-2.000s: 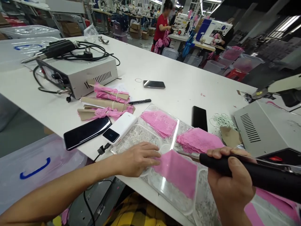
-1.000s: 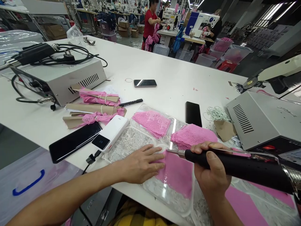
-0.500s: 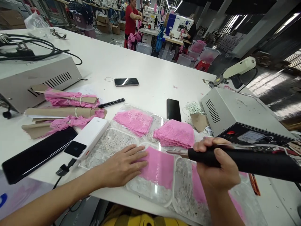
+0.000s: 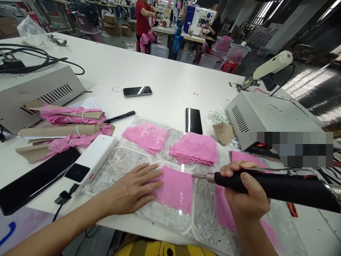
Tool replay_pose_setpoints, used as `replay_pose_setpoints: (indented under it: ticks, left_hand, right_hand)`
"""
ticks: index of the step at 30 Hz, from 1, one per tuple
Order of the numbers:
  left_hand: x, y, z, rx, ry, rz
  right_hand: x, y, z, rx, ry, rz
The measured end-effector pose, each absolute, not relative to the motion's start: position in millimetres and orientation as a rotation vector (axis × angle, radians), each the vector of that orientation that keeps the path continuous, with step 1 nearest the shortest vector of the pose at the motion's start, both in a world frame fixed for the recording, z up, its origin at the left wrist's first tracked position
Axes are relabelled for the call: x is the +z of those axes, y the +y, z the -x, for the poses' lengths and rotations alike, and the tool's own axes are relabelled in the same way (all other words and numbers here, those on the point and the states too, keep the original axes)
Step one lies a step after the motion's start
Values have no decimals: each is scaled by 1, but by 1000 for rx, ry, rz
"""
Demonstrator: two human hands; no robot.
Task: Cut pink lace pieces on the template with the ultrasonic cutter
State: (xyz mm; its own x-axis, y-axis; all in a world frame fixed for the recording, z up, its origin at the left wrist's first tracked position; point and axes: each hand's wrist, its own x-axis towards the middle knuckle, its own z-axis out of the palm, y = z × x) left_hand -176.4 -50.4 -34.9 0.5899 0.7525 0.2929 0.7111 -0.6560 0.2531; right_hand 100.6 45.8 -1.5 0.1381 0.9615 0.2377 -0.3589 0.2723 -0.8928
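Note:
My left hand (image 4: 133, 190) lies flat, fingers spread, on the left edge of a pink lace piece (image 4: 176, 188) that rests on a clear glass plate (image 4: 165, 217). My right hand (image 4: 246, 193) grips a black-handled hot cutting tool (image 4: 269, 185); its metal tip (image 4: 198, 176) points left at the lace piece's upper right corner. Two stacks of cut pink lace (image 4: 145, 137) (image 4: 195, 149) lie on glass plates just beyond. A pink lace strip (image 4: 226, 209) runs under my right wrist.
A grey control box (image 4: 266, 117) stands at right, another (image 4: 39, 92) at left with cables. Phones (image 4: 137, 91) (image 4: 193, 120) (image 4: 34, 181), a white power bank (image 4: 92, 158), a pen (image 4: 119, 116) and lace bundles on cardboard (image 4: 69, 122) lie around. People work at sewing machines in the back.
The view has swung to the right. My left hand stays pressed on the pink lace while the tool's tip has drawn in to the piece's right edge.

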Motion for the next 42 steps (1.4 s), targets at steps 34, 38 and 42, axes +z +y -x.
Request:
replay_pose_setpoints:
  ticks: [34,38,42]
  left_hand:
    - [-25,-67,92,725,1061,-2842]
    - [-31,-72,77,773,1138,-2805]
    - [-37,-78,74,786,1171,-2785]
  right_hand:
    - [5,34,-116,1088,-920,801]
    - [3,33,-116,1080,-949,764]
    - [1,33,-118,1101,-987,728]
